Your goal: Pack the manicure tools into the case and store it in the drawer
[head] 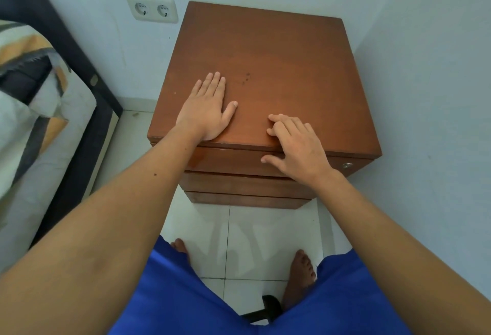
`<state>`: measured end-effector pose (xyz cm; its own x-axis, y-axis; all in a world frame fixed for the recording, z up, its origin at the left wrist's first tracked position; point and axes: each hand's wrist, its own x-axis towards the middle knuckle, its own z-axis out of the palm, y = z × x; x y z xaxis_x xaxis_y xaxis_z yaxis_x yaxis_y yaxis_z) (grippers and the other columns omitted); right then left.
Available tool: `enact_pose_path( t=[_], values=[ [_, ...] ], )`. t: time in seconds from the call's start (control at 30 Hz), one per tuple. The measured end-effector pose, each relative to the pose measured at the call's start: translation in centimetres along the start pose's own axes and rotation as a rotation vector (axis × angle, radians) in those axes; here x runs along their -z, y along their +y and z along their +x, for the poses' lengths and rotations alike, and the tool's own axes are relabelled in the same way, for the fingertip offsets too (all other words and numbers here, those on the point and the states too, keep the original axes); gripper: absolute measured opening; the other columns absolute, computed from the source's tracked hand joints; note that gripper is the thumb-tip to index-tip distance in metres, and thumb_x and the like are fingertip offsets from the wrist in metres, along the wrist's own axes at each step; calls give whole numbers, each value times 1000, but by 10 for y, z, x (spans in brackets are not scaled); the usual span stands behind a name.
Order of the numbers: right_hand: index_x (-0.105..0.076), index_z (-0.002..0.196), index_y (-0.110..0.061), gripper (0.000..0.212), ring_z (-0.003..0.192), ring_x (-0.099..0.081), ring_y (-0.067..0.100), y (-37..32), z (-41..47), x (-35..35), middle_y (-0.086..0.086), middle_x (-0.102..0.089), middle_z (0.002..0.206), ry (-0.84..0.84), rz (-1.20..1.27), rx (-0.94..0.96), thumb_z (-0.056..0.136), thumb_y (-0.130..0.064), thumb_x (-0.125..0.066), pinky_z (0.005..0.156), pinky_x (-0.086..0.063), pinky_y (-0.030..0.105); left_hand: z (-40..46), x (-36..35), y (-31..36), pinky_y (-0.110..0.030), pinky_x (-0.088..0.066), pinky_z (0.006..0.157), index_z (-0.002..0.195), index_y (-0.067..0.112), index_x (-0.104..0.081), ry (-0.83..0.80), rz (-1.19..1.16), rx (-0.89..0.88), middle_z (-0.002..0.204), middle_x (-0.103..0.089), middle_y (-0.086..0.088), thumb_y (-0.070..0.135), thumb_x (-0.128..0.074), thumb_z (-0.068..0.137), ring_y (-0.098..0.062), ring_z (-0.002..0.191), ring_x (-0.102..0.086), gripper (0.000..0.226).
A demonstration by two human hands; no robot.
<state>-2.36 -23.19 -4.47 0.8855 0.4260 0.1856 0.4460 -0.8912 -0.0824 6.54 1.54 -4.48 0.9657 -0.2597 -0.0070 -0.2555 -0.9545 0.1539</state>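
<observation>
A brown wooden bedside cabinet [279,69] stands in the corner with three drawers, all shut. My left hand [208,110] lies flat, palm down, on the cabinet top near its front left edge. My right hand [295,143] rests at the front edge, fingers spread and curled on the top, thumb against the front of the top drawer [228,160]. Neither hand holds anything. No manicure tools or case are in view.
A small round lock [347,166] sits at the top drawer's right end. A bed with a patterned cover [32,111] stands to the left. A double wall socket [152,10] is behind the cabinet. White walls close in behind and on the right. White tiled floor [255,228] lies below.
</observation>
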Motion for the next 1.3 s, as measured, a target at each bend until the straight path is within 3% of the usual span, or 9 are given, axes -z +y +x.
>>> enact_pose_path(
  t=[0.1, 0.23, 0.37, 0.43, 0.53, 1.3],
  values=[
    [-60, 118, -24, 58, 130, -49, 15, 2, 4, 6, -4, -55, 144, 19, 147, -62, 86, -72, -64, 99, -42, 38, 1, 0, 0, -40, 0, 132, 168, 10, -6, 1, 3, 2, 176, -2, -8, 58, -16, 109, -21, 163, 2, 76],
    [-61, 131, -22, 48, 137, -44, 16, 15, 26, 9, -2, -52, 146, 53, 266, -185, 101, -59, -50, 114, -39, 45, 2, -2, -1, -40, 0, 132, 168, 11, -5, 1, 7, 1, 177, -2, -7, 59, -15, 109, -20, 163, 3, 76],
    [-30, 162, -15, 79, 161, -13, 23, 31, 62, 4, 4, -21, 174, -139, 147, -351, 102, -66, -36, 130, -15, 45, 2, -2, -1, -40, 0, 132, 168, 11, -5, -4, 14, -7, 177, -1, -7, 59, -14, 109, -20, 163, 3, 77],
    [-15, 166, -13, 85, 163, -2, 22, 36, 74, 0, 6, -7, 176, -177, 106, -407, 103, -69, -27, 131, -7, 42, 2, -2, -1, -40, 0, 132, 168, 10, -5, -8, 14, -12, 176, -1, -8, 59, -14, 109, -20, 163, 3, 77],
    [-7, 167, -11, 86, 163, 2, 21, 35, 76, -5, 7, 0, 176, -180, 63, -429, 103, -68, -17, 132, -3, 40, 3, -1, -1, -39, 1, 132, 168, 11, -3, -15, 27, -9, 176, 1, -7, 60, -12, 109, -20, 163, 5, 77],
    [-12, 167, -14, 77, 163, 0, 22, 33, 69, -7, 6, -4, 176, -160, 45, -393, 107, -60, -18, 132, -3, 42, 4, -5, -2, -39, 2, 132, 168, 12, 0, -20, 42, -16, 176, 5, -6, 58, -11, 109, -19, 162, 7, 75]
  ],
)
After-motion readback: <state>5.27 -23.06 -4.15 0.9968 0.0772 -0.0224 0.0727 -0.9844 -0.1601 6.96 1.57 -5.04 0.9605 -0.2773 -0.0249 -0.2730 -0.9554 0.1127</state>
